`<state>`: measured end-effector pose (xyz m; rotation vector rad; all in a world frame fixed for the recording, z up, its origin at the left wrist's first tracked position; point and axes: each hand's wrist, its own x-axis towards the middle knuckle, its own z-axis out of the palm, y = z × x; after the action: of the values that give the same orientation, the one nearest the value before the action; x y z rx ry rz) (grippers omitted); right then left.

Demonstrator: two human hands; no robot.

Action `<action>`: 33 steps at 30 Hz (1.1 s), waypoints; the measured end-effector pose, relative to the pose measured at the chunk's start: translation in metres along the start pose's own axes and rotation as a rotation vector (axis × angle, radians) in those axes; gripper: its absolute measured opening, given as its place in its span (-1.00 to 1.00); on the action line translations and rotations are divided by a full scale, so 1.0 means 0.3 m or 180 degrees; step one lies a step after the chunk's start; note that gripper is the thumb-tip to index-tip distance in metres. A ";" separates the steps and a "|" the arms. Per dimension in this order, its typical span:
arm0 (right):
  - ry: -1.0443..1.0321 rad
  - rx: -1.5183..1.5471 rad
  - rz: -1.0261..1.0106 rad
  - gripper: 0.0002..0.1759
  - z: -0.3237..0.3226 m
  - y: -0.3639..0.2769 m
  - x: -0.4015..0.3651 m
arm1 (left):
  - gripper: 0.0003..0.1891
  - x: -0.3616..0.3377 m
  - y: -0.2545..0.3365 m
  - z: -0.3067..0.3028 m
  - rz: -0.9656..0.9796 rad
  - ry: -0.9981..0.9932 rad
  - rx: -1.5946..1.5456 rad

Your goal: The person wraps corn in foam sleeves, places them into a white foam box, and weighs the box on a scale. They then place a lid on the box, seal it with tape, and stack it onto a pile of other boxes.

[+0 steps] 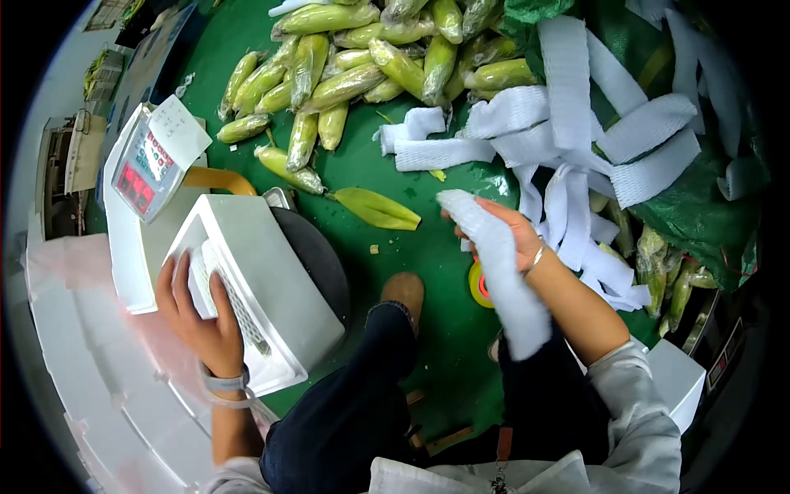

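Observation:
My right hand (518, 232) is closed around a white foam net sleeve (494, 247), which hangs down toward my knee. Whether anything is inside that sleeve I cannot tell. On the left, my left hand (202, 317) has its fingers spread at the mouth of a white foam box (276, 272). A white netted piece (226, 284) shows inside the box, close to those fingers; contact is unclear. The box is tilted and rests on a dark round stand (309, 259). Loose foam net sleeves (568, 90) lie beyond my right hand.
Film-wrapped corn cobs (337, 86) are heaped on the green floor (378, 181). Behind the box stands a scale display (148, 174). A corn husk leaf (378, 208), a roll of tape (479, 286) and a green bag (699, 218) are nearby. White foam boxes (107, 354) line the left.

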<state>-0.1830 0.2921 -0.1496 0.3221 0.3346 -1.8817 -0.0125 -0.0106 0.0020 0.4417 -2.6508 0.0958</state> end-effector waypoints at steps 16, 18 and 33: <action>0.1192 -0.1573 -0.2291 -0.64 -0.293 -0.573 0.445 | -0.62 0.378 0.676 1.012 -0.1928 -0.1374 -0.5504; 0.0268 -0.1805 -0.1796 -0.66 -0.184 -0.642 0.564 | -0.72 0.502 0.559 1.070 -0.2437 -0.1472 -0.6922; 0.2764 -0.6417 -0.2183 -0.60 -0.110 -0.589 0.854 | -0.60 0.548 0.536 1.223 -0.2338 -0.0452 -0.3921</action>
<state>-0.4306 0.1390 -0.2646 -0.4796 2.7943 -0.9606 -0.3580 0.0429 -0.2534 0.8882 -1.9545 -1.6742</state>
